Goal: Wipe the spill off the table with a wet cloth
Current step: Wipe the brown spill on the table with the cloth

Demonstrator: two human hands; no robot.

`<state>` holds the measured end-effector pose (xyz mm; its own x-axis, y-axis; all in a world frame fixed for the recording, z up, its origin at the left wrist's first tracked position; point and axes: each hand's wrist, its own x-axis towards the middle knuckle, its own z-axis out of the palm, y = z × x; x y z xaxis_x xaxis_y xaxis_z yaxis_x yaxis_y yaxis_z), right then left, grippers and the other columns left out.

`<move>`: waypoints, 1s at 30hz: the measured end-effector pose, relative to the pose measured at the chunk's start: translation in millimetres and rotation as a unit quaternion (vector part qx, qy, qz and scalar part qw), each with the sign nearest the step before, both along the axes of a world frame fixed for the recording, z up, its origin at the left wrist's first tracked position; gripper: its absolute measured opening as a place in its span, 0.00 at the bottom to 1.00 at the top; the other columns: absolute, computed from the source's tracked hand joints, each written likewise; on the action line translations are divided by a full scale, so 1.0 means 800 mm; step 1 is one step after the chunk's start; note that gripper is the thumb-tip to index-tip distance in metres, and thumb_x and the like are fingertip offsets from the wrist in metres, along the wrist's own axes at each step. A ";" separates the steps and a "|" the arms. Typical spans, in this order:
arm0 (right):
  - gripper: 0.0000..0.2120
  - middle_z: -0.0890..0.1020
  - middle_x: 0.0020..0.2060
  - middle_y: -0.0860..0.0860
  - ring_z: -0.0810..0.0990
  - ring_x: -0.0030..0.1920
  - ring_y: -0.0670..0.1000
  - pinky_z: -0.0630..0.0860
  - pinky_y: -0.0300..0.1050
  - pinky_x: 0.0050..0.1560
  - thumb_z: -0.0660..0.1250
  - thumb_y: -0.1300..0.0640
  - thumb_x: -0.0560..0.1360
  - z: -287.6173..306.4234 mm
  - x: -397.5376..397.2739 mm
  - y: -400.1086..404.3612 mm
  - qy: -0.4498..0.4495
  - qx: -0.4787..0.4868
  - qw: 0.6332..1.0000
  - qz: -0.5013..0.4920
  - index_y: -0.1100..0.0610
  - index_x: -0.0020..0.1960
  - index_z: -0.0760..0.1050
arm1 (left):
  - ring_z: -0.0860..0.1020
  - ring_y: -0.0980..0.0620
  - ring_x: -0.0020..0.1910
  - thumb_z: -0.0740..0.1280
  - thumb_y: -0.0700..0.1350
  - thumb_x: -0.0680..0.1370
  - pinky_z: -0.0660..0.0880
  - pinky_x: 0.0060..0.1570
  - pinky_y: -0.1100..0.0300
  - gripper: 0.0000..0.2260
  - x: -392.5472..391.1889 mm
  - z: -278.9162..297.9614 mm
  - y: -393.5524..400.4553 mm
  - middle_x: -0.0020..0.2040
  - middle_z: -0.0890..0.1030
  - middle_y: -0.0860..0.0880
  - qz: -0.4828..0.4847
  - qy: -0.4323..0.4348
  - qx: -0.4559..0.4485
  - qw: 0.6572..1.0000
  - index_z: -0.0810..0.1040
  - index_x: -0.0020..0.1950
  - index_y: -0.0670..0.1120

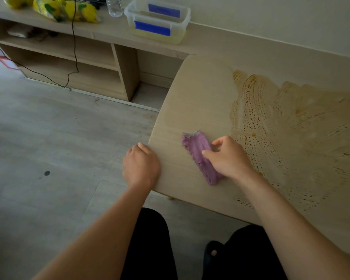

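A purple cloth [196, 148], folded into a long strip, lies on the pale wooden table [200, 93] near its left front corner. My right hand [228, 156] rests on the cloth's right side, thumb and fingers pinching it. My left hand [140, 164] grips the table's left edge, fingers curled under and holding no object. A brown spill [287, 126], smeared in fan-shaped streaks and droplets, covers the table to the right of the cloth. The strip of table under and left of the cloth looks unstained.
A low shelf unit [69, 55] stands at the back left with a black cable [75, 47] hanging over it. On its top are a clear lidded container [160, 23] with blue tape, a plastic bottle [114, 7] and yellow bags [69, 9]. Grey floor lies to the left.
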<state>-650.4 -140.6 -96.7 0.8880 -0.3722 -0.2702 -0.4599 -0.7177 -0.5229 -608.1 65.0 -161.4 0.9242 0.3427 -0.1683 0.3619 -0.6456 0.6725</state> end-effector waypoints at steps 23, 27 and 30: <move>0.21 0.72 0.73 0.47 0.66 0.73 0.46 0.54 0.26 0.71 0.55 0.53 0.87 -0.005 -0.026 0.037 -0.181 -0.053 0.965 0.179 0.54 0.78 0.69 | 0.77 0.37 0.60 0.49 0.50 0.86 0.70 0.58 0.46 0.23 -0.003 0.005 0.000 0.60 0.81 0.39 0.020 0.004 -0.022 1.000 0.80 0.59 0.40; 0.32 0.42 0.84 0.46 0.37 0.82 0.43 0.34 0.40 0.78 0.44 0.40 0.86 -0.038 -0.015 0.065 -0.060 -0.139 0.936 0.317 0.53 0.85 0.43 | 0.77 0.38 0.59 0.49 0.49 0.86 0.70 0.58 0.47 0.22 -0.003 0.005 0.000 0.60 0.81 0.39 0.024 0.003 -0.028 0.999 0.80 0.59 0.39; 0.32 0.39 0.83 0.46 0.34 0.81 0.43 0.32 0.46 0.80 0.39 0.40 0.85 -0.050 0.019 0.071 -0.055 -0.173 0.941 0.285 0.53 0.84 0.40 | 0.77 0.38 0.58 0.50 0.49 0.86 0.70 0.57 0.48 0.22 -0.003 0.007 0.001 0.58 0.81 0.40 0.029 0.001 -0.029 0.999 0.80 0.57 0.40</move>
